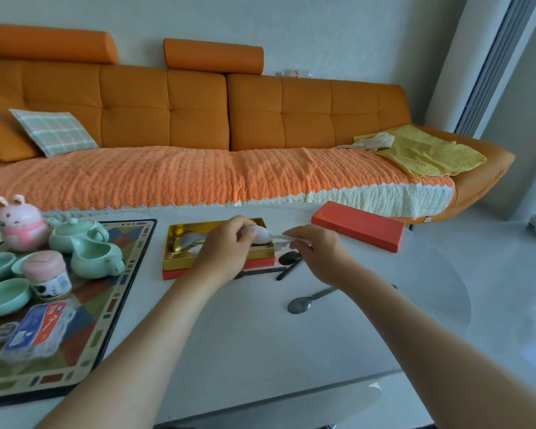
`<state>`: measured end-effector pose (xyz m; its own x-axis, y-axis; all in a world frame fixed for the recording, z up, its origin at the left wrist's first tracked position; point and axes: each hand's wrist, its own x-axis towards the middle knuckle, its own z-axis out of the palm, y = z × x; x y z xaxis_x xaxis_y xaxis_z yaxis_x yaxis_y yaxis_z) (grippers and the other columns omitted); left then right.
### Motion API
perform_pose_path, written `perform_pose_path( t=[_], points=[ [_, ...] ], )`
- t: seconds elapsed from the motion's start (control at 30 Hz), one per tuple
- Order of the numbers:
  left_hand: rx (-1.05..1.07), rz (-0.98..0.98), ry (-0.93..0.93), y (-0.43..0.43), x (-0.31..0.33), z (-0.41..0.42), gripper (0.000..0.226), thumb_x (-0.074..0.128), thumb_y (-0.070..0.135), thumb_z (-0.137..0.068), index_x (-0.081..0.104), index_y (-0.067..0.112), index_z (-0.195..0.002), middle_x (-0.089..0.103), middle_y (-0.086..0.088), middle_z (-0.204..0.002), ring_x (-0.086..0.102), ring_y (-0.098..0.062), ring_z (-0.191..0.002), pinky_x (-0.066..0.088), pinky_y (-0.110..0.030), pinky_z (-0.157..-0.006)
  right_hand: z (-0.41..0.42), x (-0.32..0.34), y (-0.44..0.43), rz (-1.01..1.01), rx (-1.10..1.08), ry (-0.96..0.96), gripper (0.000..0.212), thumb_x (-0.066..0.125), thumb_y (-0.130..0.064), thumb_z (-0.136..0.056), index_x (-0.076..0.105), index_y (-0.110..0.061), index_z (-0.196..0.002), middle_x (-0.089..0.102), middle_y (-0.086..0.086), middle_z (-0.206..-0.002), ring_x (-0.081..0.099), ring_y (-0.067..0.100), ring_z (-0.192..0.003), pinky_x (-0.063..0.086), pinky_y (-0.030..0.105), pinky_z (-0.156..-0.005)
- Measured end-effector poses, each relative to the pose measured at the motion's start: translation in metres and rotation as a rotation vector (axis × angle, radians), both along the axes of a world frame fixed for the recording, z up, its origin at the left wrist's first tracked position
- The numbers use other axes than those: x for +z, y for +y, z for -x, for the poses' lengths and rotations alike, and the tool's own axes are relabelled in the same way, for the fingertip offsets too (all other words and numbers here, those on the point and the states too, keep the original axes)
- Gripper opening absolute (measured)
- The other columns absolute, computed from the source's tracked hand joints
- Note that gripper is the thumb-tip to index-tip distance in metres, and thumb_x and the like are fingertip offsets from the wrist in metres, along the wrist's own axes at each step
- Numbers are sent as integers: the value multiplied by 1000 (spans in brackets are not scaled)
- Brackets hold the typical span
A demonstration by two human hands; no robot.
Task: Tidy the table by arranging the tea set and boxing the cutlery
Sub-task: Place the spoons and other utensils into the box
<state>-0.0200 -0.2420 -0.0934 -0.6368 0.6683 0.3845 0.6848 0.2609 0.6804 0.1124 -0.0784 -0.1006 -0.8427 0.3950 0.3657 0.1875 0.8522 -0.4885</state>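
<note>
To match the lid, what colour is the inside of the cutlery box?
Gold. The cutlery box lining shows best in the head view.

Reaching forward with both bare forearms, in from the bottom edge and converging toward the middle. Holding the left hand [226, 253] back-up, wrist slightly bent, fingers curled down around the bowl end of a white spoon [262, 234]. Pinching the handle end of that same spoon with the right hand [319, 253], thumb and fingertips drawn together, knuckles upward, wrist roughly straight. Set level and close side by side, without touching, both palms turned down.
</note>
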Motion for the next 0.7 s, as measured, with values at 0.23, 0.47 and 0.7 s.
perform_pose_path(
  t=[0.23, 0.47, 0.7],
  points=[
    [149, 62, -99, -30, 0, 42, 15, 44, 33, -102, 59, 31, -102, 63, 11, -96, 66, -13, -85, 49, -31, -72, 47, 2, -22, 2, -4, 38, 30, 50, -6, -100, 71, -17, -118, 60, -2, -100, 55, 12, -79, 37, 12, -61],
    [245, 230, 286, -50, -18, 69, 29, 52, 24, -98, 59, 19, -126, 53, -2, -127, 40, -24, -120, 36, -37, -101, 94, 0, -43, 22, -82, -94, 35, 43, -9, -98, 72, -22, -112, 62, -1, -104, 58, 20, -84, 50, 31, -73],
    [-18, 401, 255, -53, -20, 60, 40, 47, 36, -101, 56, 18, -135, 50, 4, -140, 42, -15, -130, 34, -32, -107, 108, -8, -48, -164, -138, -247, 41, 42, -12, -91, 72, -32, -112, 66, -3, -111, 53, 21, -102, 38, 34, -93]
  ],
)
